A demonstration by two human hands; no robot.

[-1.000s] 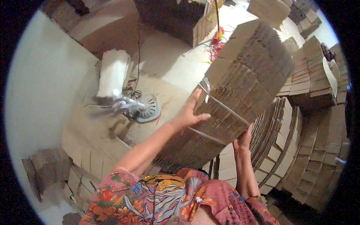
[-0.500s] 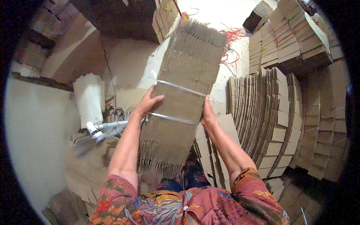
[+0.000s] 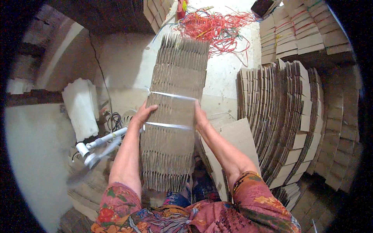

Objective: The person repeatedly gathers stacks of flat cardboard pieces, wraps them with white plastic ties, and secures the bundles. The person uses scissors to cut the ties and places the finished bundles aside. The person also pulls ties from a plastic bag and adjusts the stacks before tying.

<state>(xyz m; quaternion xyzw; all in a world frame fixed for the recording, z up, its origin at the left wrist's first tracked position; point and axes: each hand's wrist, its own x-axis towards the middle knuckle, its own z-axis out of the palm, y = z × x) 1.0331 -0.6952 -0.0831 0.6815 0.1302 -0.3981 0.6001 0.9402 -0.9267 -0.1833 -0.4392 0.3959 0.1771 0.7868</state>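
Note:
Between my two hands is a long bundle of folded cardboard pieces (image 3: 175,81), held in front of my body. Two white straps (image 3: 173,95) cross its middle, one above the other. My left hand (image 3: 143,114) grips the left side between the straps, its thumb lying on the top face. On the right side my right hand (image 3: 200,115) presses near the upper strap, its other fingers hidden beside or under the bundle. Rows of cardboard edges show at the bundle's far and near ends.
A tangle of red straps (image 3: 217,27) lies on the floor beyond the bundle. Flat cardboard stacks (image 3: 272,116) stand at my right, with tied bundles (image 3: 303,31) behind. At left are a white fan (image 3: 91,157), its blades blurred, a white wrapped bundle (image 3: 81,110) and a dark cable (image 3: 99,62).
The bundle has swung from a rightward slant to nearly straight ahead, its far end moving left and nearer. Both hands keep their hold on it. More of the red tangle now shows.

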